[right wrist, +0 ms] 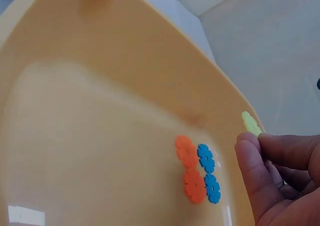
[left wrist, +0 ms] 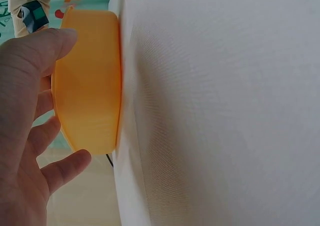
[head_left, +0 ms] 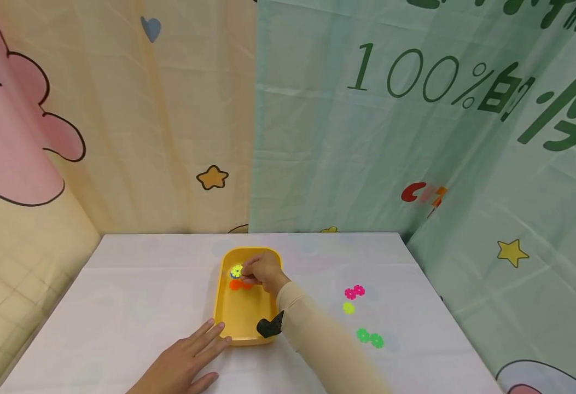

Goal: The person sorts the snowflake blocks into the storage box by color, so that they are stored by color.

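Between thumb and forefinger, my right hand [head_left: 264,269] pinches a yellow flower-shaped plastic disc [right wrist: 251,124] above the far end of a yellow tray [head_left: 243,317]. Two orange flower discs [right wrist: 190,168] lie on the tray floor side by side. Two blue flower discs [right wrist: 209,173] lie right beside them; in the head view they are mostly hidden under the yellow disc and hand. My left hand [head_left: 184,358] is at the tray's near left corner, fingers spread and fingertips right at the rim.
To the right of the tray on the white table [head_left: 145,295] lie two pink flower discs [head_left: 354,292], one yellow disc [head_left: 349,308] and two green flower discs [head_left: 370,338]. A black band [head_left: 270,325] sits at the right wrist. Printed curtains [head_left: 317,137] hang behind the table.
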`<state>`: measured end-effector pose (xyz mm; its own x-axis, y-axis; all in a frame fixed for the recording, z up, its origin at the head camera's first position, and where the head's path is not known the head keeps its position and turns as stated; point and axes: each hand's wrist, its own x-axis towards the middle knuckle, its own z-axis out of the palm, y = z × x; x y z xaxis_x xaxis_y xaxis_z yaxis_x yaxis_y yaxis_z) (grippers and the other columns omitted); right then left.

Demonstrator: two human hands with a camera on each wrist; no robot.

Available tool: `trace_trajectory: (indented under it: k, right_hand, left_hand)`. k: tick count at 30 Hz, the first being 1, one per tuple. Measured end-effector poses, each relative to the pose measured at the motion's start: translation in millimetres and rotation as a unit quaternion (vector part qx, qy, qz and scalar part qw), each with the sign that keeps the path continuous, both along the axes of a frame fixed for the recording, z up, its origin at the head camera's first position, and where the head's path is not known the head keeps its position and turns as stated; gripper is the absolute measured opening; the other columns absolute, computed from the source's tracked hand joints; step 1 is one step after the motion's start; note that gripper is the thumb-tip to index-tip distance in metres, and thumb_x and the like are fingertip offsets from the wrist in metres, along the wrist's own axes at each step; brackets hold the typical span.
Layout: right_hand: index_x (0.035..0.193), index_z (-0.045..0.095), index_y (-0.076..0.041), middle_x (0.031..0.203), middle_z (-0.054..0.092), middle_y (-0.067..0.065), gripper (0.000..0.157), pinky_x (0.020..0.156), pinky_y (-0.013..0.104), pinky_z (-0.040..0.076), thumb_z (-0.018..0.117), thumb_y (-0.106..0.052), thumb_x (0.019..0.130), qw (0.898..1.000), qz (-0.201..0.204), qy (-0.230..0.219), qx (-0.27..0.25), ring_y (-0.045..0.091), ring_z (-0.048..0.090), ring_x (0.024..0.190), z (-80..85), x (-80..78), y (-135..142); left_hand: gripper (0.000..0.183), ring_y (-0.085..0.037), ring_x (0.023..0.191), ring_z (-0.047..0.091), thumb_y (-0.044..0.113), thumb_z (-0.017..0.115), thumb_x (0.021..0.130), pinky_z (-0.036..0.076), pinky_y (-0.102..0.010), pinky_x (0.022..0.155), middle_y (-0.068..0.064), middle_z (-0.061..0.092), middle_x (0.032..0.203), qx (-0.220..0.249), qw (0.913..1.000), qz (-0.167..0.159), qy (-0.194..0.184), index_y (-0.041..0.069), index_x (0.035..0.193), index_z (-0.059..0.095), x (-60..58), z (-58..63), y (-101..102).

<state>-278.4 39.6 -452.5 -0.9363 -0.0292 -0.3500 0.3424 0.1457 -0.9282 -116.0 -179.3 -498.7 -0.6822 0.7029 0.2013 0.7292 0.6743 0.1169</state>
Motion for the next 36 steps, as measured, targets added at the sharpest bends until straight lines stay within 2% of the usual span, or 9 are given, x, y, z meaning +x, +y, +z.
trace_trajectory:
  k: [3,8,13,18,22,25,30,36]
  right_hand:
    - [0.096,0.072,0.004,0.083,0.071,0.012,0.007,0.069,0.033,0.062,0.073,0.004,0.089,1.000,-0.001,-0.006,0.019,0.020,0.074,0.065,-4.0,1.7,-3.9]
    - [0.093,0.071,0.001,0.084,0.069,0.012,0.007,0.065,0.029,0.061,0.074,0.004,0.088,0.998,-0.017,-0.019,0.061,0.021,0.073,0.067,-6.1,5.7,-10.9]
    - [0.090,0.069,-0.001,0.081,0.068,0.012,0.009,0.064,0.027,0.061,0.076,0.004,0.087,0.996,-0.022,-0.029,0.079,0.024,0.074,0.069,-8.5,10.9,-16.8]
    - [0.086,0.066,0.000,0.074,0.066,0.010,0.012,0.065,0.030,0.062,0.075,0.008,0.085,0.995,-0.009,-0.023,0.094,0.023,0.074,0.064,-14.6,13.6,-19.4]
    - [0.082,0.066,0.000,0.069,0.066,0.009,0.012,0.059,0.027,0.060,0.075,0.006,0.085,0.990,0.008,-0.033,0.135,0.020,0.070,0.057,-20.6,13.9,-19.1]
    - [0.082,0.065,-0.001,0.068,0.067,0.010,0.012,0.059,0.027,0.060,0.076,0.004,0.086,0.987,0.017,-0.044,0.152,0.020,0.071,0.056,-23.5,13.9,-18.8]
    - [0.082,0.066,0.000,0.066,0.068,0.011,0.012,0.062,0.030,0.061,0.076,0.005,0.085,0.987,0.018,-0.045,0.155,0.022,0.072,0.057,-24.8,14.6,-18.7]
    - [0.077,0.068,0.004,0.062,0.068,0.012,0.011,0.057,0.031,0.061,0.074,0.008,0.085,0.989,0.014,-0.032,0.147,0.023,0.072,0.055,-23.9,16.8,-18.7]
  left_hand:
    - [0.061,-0.030,0.140,0.050,0.057,0.063,0.095,0.058,-0.044,0.092,-0.003,0.050,0.155,-0.006,0.9999,0.005,-0.013,0.028,0.148,0.054,0.5,1.0,0.5]
    - [0.062,-0.029,0.139,0.050,0.057,0.064,0.094,0.058,-0.044,0.092,-0.003,0.050,0.155,-0.007,1.0000,0.007,-0.001,0.028,0.148,0.055,0.8,-0.4,0.3]
    - [0.062,-0.029,0.140,0.050,0.057,0.063,0.095,0.058,-0.044,0.093,-0.003,0.049,0.156,-0.006,1.0000,0.004,0.000,0.028,0.149,0.054,0.6,-0.9,-0.3]
    - [0.063,-0.029,0.138,0.051,0.056,0.067,0.093,0.059,-0.042,0.091,-0.003,0.051,0.154,0.004,0.9993,-0.007,0.035,0.026,0.147,0.056,0.1,-3.4,-1.6]
    - [0.062,-0.028,0.138,0.051,0.055,0.068,0.092,0.059,-0.041,0.088,-0.004,0.053,0.153,0.013,0.9976,-0.017,0.065,0.025,0.145,0.058,-0.6,-5.8,-2.0]
    - [0.062,-0.028,0.137,0.052,0.055,0.069,0.091,0.059,-0.040,0.088,-0.004,0.053,0.152,0.017,0.9970,-0.019,0.073,0.024,0.145,0.058,-1.2,-6.8,-1.8]
    - [0.063,-0.029,0.137,0.052,0.054,0.072,0.090,0.060,-0.040,0.087,-0.004,0.054,0.152,0.019,0.9966,-0.018,0.078,0.024,0.144,0.059,-1.5,-6.8,-1.3]
    - [0.062,-0.029,0.137,0.052,0.055,0.069,0.092,0.060,-0.042,0.086,-0.005,0.053,0.152,0.018,0.9972,-0.017,0.070,0.025,0.146,0.057,-0.5,-5.6,-0.9]
